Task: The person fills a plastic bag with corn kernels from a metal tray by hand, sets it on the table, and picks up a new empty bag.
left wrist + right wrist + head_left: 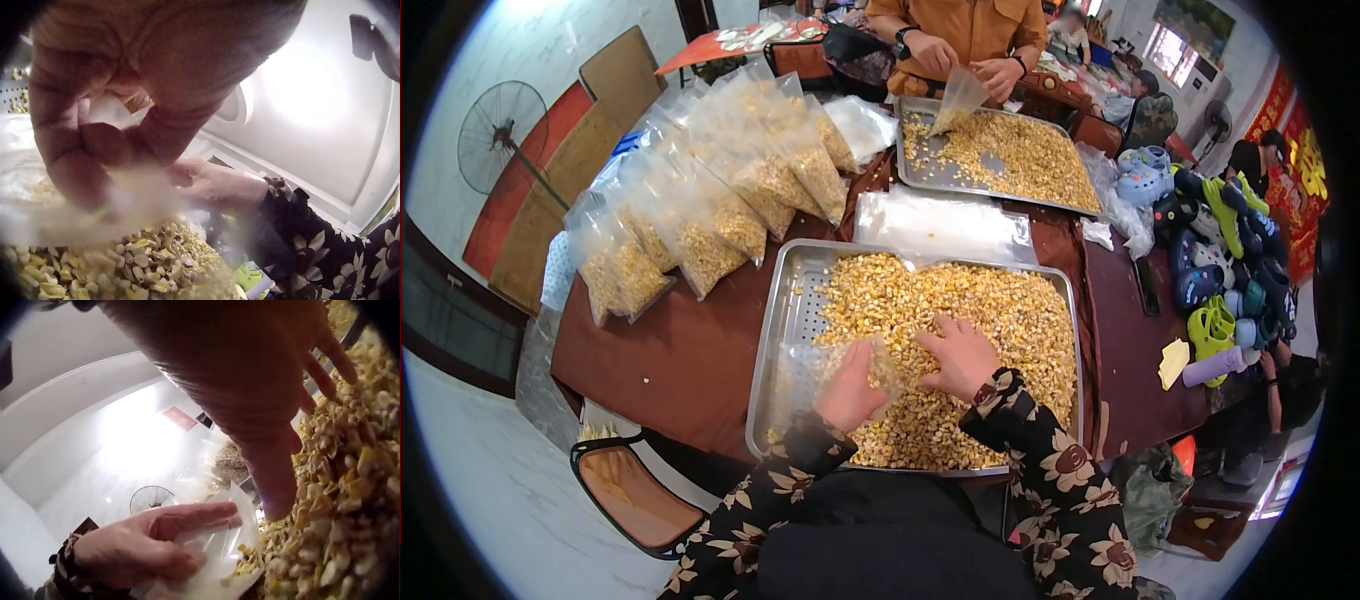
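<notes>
A shallow metal tray [765,335] with a perforated bottom holds a heap of dried yellow corn kernels [1010,320]. Over its left part my left hand [852,392] holds a clear plastic bag [247,547] by its mouth. Some kernels show inside that bag in the right wrist view. To the right, my right hand [960,358] lies palm down on the heap, fingers spread and fingertips among the kernels. The bag's mouth stands right beside my right thumb.
Many filled bags [740,215] stand at the table's left. Flat empty bags [945,228] lie behind the tray. Opposite, a person in orange-brown works with a bag over a second corn tray [1000,190]. Clogs [1212,330] and a phone [1146,287] are at right, a chair [640,490] front left.
</notes>
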